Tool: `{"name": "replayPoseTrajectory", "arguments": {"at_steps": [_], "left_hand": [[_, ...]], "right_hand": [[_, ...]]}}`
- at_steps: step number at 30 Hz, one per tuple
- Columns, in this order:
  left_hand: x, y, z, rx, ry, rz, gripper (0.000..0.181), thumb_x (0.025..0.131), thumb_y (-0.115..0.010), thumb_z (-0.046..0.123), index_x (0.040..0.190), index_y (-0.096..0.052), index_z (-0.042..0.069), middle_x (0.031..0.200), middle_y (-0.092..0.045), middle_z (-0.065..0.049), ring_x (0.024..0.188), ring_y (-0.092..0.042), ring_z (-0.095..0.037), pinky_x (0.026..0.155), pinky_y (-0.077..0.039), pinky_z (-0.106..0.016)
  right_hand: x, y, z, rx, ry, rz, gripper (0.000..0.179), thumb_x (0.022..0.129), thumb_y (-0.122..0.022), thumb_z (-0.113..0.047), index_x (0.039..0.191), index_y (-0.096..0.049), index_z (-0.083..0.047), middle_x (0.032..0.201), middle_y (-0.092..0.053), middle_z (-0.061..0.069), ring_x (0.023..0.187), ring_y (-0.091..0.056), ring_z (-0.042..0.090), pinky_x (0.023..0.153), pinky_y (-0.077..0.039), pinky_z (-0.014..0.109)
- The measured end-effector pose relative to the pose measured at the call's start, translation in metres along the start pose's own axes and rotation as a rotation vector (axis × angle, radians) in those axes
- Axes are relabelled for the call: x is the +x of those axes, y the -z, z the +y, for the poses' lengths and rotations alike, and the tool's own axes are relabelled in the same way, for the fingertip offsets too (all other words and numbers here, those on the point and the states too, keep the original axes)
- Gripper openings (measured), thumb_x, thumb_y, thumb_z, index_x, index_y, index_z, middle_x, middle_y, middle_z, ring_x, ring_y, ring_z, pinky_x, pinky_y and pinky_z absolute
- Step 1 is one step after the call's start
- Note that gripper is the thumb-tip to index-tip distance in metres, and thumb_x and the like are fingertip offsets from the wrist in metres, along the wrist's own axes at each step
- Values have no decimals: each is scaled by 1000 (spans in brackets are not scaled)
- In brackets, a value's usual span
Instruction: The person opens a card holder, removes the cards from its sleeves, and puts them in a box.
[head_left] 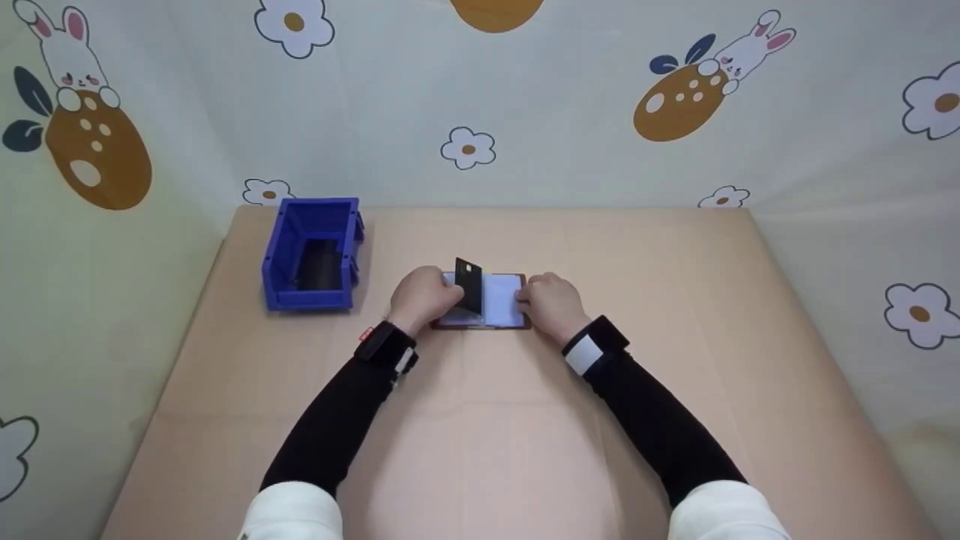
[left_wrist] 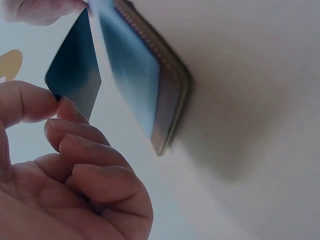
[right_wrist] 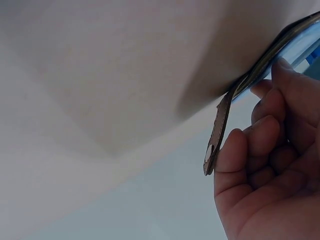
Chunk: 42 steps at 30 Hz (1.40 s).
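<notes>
A brown card holder (head_left: 504,301) with clear sleeve pages lies spread on the table in the head view. My left hand (head_left: 421,300) pinches a black card (head_left: 470,283) between thumb and forefinger; the card stands tilted over the holder's left half. The left wrist view shows that card (left_wrist: 75,67) by its corner, beside the holder's stitched edge (left_wrist: 172,95). On the right side, my right hand (head_left: 555,306) grips the holder's edge with thumb and fingers. A strap with a snap (right_wrist: 217,132) sticks out next to those fingers in the right wrist view. Whether the card's lower edge is inside a sleeve, I cannot tell.
A blue plastic bin (head_left: 311,300) stands at the back left of the table, with something dark on its floor. The beige tabletop (head_left: 480,450) reaches back to a patterned cloth (head_left: 562,97), which also hangs along both sides.
</notes>
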<state>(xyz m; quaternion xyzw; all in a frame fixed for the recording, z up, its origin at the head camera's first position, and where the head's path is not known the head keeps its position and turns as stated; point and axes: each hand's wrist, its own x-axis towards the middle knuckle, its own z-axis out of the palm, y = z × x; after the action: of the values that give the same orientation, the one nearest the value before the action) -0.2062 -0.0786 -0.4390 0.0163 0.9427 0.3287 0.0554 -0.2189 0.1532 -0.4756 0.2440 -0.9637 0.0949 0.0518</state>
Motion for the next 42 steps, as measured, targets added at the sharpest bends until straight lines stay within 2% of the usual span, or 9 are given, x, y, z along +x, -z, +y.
{"name": "replayPoseTrajectory", "arguments": {"at_steps": [6, 11, 24, 30, 37, 42], "left_hand": [[-2, 21, 4, -27, -40, 36, 32, 77, -54, 16, 53, -32, 19, 54, -26, 8, 51, -29, -13, 52, -22, -29], [-2, 40, 1, -32, -48, 64, 31, 76, -52, 13, 52, -32, 18, 53, -26, 7, 51, -28, -13, 52, -22, -29], [-8, 92, -23, -21, -28, 181, 36, 88, -56, 19, 57, -37, 15, 55, -35, 5, 52, -37, -17, 52, -29, -32], [-10, 116, -37, -48, 38, 192, 38, 94, -53, 21, 60, -40, 13, 55, -43, 3, 51, -47, -17, 47, -34, -30], [-14, 136, -56, -21, 105, 227, 35, 98, -52, 22, 66, -47, 9, 62, -46, -1, 61, -48, -21, 55, -35, -33], [-17, 151, -72, -4, 208, 230, 33, 101, -46, 25, 92, -60, -3, 90, -59, -15, 82, -54, -30, 67, -39, -37]], "right_hand": [[-1, 0, 0, 7, 0, 9, 8, 85, -77, -13, 92, -80, -12, 83, -68, 9, 81, -63, 31, 70, -51, 44], [-2, 1, 0, 11, 13, 12, 6, 84, -77, -12, 90, -80, -11, 82, -67, 9, 80, -62, 31, 70, -51, 43], [-3, 1, -2, 16, -10, 3, 9, 85, -77, -12, 93, -80, -12, 81, -67, 8, 78, -61, 30, 68, -50, 43], [-2, 1, -2, 13, -6, 3, 8, 85, -77, -12, 92, -80, -11, 80, -66, 9, 78, -61, 30, 68, -50, 43], [-3, 0, -2, 12, -2, 2, 9, 86, -76, -13, 94, -80, -11, 82, -67, 9, 80, -62, 31, 70, -51, 43], [-3, 0, -2, 20, -13, -1, 6, 85, -76, -13, 90, -80, -12, 81, -66, 8, 80, -62, 30, 70, -50, 43]]}}
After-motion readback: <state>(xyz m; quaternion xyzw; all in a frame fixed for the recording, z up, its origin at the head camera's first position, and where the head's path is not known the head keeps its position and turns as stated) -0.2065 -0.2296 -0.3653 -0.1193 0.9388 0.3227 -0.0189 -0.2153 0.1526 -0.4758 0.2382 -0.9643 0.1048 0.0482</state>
